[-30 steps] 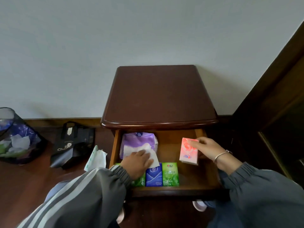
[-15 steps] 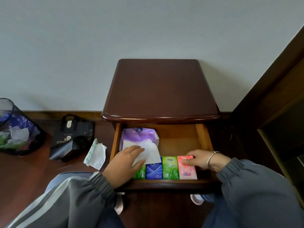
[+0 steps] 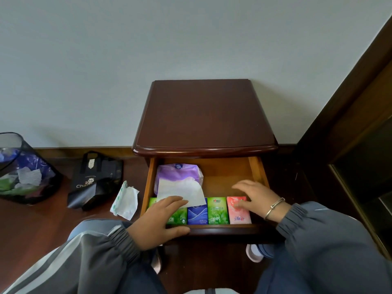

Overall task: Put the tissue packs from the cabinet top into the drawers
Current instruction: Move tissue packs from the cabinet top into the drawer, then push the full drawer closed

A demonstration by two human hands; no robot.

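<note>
1. The cabinet top [image 3: 203, 115] is a dark brown wooden surface which stands against the pale wall [image 3: 106, 71]. The drawer [image 3: 257, 170] just under it is pulled out toward the person.
2. Along the front wall of the drawer four small tissue packs stand in one row, each touching the next. From left to right they are a green pack [image 3: 177, 217], a blue pack [image 3: 197, 215], a second green pack [image 3: 217, 211] and a pink pack [image 3: 238, 216].
3. Behind this row, in the left back part of the drawer, lies a bigger purple tissue pack [image 3: 178, 172]. A white tissue sheet [image 3: 180, 190] comes out of it and reaches down over the top of the blue pack.
4. The left hand [image 3: 157, 221] lies over the green pack with its fingers stretched and loose, grasping nothing. Its thumb rests along the front rim of the drawer.
5. The right hand [image 3: 254, 198], with a metal bracelet [image 3: 273, 205] at the wrist, is spread flat with the fingers apart and released. It covers the upper right part of the pink pack, but this part is blurred and I cannot tell if it really touches.
6. On the floor left of the drawer lies a white and green packet [image 3: 125, 198], then a black bag [image 3: 95, 179], and further left a dark waste bin [image 3: 25, 177] with papers inside
</note>
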